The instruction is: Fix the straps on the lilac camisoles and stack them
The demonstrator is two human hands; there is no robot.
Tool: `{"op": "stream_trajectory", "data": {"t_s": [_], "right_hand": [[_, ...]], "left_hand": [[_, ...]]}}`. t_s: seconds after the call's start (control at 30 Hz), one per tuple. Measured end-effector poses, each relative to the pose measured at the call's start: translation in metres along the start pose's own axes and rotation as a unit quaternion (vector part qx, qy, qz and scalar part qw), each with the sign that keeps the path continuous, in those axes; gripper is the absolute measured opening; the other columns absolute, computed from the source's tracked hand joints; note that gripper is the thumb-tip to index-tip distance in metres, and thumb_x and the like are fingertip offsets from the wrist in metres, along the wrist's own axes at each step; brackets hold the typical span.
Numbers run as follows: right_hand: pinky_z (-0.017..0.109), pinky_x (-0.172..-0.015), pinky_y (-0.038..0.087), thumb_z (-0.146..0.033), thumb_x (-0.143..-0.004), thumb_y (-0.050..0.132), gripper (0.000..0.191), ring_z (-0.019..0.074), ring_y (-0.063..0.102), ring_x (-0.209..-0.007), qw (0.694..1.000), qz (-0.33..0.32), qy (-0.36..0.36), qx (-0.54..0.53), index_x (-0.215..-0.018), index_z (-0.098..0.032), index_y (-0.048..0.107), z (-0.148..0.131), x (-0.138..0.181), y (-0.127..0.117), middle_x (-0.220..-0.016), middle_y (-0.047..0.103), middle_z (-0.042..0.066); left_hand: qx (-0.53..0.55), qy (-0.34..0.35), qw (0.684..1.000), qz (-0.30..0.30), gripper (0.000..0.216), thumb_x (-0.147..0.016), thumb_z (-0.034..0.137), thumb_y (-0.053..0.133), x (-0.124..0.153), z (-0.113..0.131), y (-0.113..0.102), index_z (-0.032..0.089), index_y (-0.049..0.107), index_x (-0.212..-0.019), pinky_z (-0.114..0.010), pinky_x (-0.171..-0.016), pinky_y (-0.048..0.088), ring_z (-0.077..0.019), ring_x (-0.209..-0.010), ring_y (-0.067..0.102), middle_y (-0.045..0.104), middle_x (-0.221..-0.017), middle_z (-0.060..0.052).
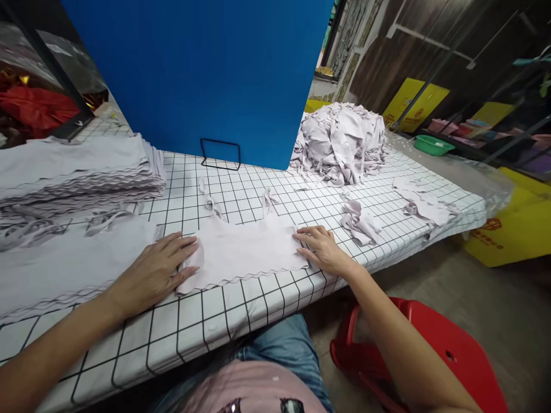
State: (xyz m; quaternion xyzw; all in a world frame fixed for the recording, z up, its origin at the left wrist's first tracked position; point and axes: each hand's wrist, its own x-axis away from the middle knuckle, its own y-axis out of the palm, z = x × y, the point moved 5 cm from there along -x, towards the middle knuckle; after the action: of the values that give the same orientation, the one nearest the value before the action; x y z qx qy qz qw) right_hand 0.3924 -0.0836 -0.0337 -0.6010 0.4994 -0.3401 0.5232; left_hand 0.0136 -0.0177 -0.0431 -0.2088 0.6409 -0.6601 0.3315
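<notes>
Two hands (159,267) (322,249) touch a pale garment (249,249); yellow packaging (520,212) bears illegible print (491,223)

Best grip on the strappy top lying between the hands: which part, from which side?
Probably the two side edges, one hand from each side. The strappy top lies flat, wavy hem toward the person; its straps point away, loose and crumpled, so poor holds. The left hand and right hand rest at those edges.

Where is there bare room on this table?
Bare checked cloth shows before the blue board, between the straps of the pale garment, and between the crumpled piece and the scraps to its right. Stacked fabric crowds the left; a heap sits beside the board.
</notes>
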Motion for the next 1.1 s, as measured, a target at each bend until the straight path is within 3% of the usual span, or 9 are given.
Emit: {"op": "stream_trajectory", "data": {"t_s": [0.13, 0.27, 0.4, 0.53, 0.6, 0.7, 0.83, 1.0, 1.1], "right_hand": [[0.053, -0.096, 0.04, -0.047, -0.097, 0.046, 0.041, 0.0316, 0.044, -0.122, 1.0, 0.018, -0.005, -0.004, -0.134, -0.034, 0.055, -0.003, -0.002, -0.004, -0.14, 0.052, 0.009], [0.054, -0.098, 0.038, -0.048, -0.097, 0.046, 0.04, 0.0324, 0.043, -0.123, 1.0, 0.011, -0.018, -0.002, -0.134, -0.034, 0.054, -0.007, -0.007, -0.003, -0.141, 0.051, 0.008], [0.054, -0.095, 0.04, -0.048, -0.097, 0.045, 0.04, 0.0323, 0.043, -0.124, 1.0, 0.004, 0.005, -0.018, -0.133, -0.032, 0.055, 0.0, -0.009, -0.001, -0.139, 0.052, 0.009], [0.054, -0.095, 0.041, -0.047, -0.097, 0.047, 0.035, 0.0317, 0.045, -0.121, 0.999, 0.009, 0.011, -0.041, -0.125, -0.031, 0.061, 0.006, -0.015, -0.008, -0.136, 0.053, 0.009], [0.053, -0.094, 0.041, -0.044, -0.096, 0.049, 0.03, 0.0309, 0.047, -0.118, 0.998, 0.037, 0.022, -0.051, -0.117, -0.029, 0.065, 0.01, -0.029, -0.017, -0.131, 0.056, 0.009], [0.048, -0.096, 0.042, -0.037, -0.095, 0.053, 0.024, 0.0288, 0.051, -0.113, 0.992, 0.085, 0.051, -0.082, -0.107, -0.024, 0.068, 0.018, -0.068, -0.027, -0.117, 0.061, 0.011], [0.037, -0.093, 0.043, -0.032, -0.089, 0.061, 0.021, 0.024, 0.057, -0.105, 0.976, 0.084, 0.139, -0.145, -0.103, -0.017, 0.067, 0.032, -0.135, -0.019, -0.114, 0.061, 0.013], [0.029, -0.069, 0.045, -0.055, -0.087, 0.058, 0.038, 0.0193, 0.061, -0.079, 0.961, 0.048, 0.195, -0.189, -0.085, -0.017, 0.062, 0.037, -0.188, 0.006, -0.086, 0.068, 0.008], [0.03, -0.067, 0.042, -0.058, -0.075, 0.07, 0.04, 0.0213, 0.06, -0.076, 0.949, 0.036, 0.235, -0.208, -0.073, -0.019, 0.057, 0.038, -0.207, 0.014, -0.075, 0.066, 0.007]], "left_hand": [[-0.021, -0.014, 0.999, 0.045, 0.052, -0.096, 0.051, 0.042, -0.009, 0.008, -0.008, 0.02, 0.054, -0.136, -0.06, -0.104, 0.041, -0.039, -0.142, 0.03, 0.046, -0.149, -0.012], [-0.009, 0.044, 0.999, 0.017, 0.052, -0.096, 0.049, 0.045, -0.02, 0.027, 0.0, 0.023, 0.05, -0.141, -0.054, -0.112, 0.034, -0.0348, -0.147, 0.024, 0.041, -0.154, -0.006], [-0.026, -0.01, 1.0, -0.007, 0.057, -0.096, 0.052, 0.04, -0.021, 0.009, 0.016, 0.021, 0.048, -0.144, -0.055, -0.112, 0.033, -0.0371, -0.147, 0.023, 0.039, -0.155, -0.008], [-0.05, -0.052, 0.997, 0.015, 0.059, -0.097, 0.051, 0.038, -0.025, -0.001, 0.014, 0.017, 0.049, -0.143, -0.057, -0.112, 0.032, -0.0387, -0.147, 0.021, 0.039, -0.154, -0.012], [-0.041, -0.03, 0.998, 0.024, 0.056, -0.097, 0.047, 0.037, -0.039, 0.018, 0.009, 0.014, 0.051, -0.14, -0.055, -0.115, 0.03, -0.0369, -0.148, 0.02, 0.04, -0.154, -0.014], [0.004, 0.042, 0.999, 0.003, 0.053, -0.099, 0.044, 0.037, -0.075, 0.071, 0.005, 0.014, 0.048, -0.141, -0.052, -0.116, 0.029, -0.0329, -0.148, 0.021, 0.037, -0.155, -0.013], [0.055, 0.119, 0.99, -0.052, 0.056, -0.1, 0.045, 0.036, -0.127, 0.133, 0.018, 0.013, 0.043, -0.145, -0.047, -0.12, 0.023, -0.0296, -0.15, 0.017, 0.032, -0.158, -0.012], [0.108, 0.105, 0.985, -0.079, 0.068, -0.099, 0.054, 0.029, -0.16, 0.142, 0.048, 0.011, 0.03, -0.152, -0.05, -0.121, 0.017, -0.0306, -0.151, 0.012, 0.022, -0.161, -0.013], [0.126, 0.104, 0.983, -0.082, 0.072, -0.098, 0.059, 0.026, -0.161, 0.137, 0.057, 0.014, 0.026, -0.154, -0.051, -0.122, 0.014, -0.0312, -0.151, 0.011, 0.02, -0.162, -0.011]]}}
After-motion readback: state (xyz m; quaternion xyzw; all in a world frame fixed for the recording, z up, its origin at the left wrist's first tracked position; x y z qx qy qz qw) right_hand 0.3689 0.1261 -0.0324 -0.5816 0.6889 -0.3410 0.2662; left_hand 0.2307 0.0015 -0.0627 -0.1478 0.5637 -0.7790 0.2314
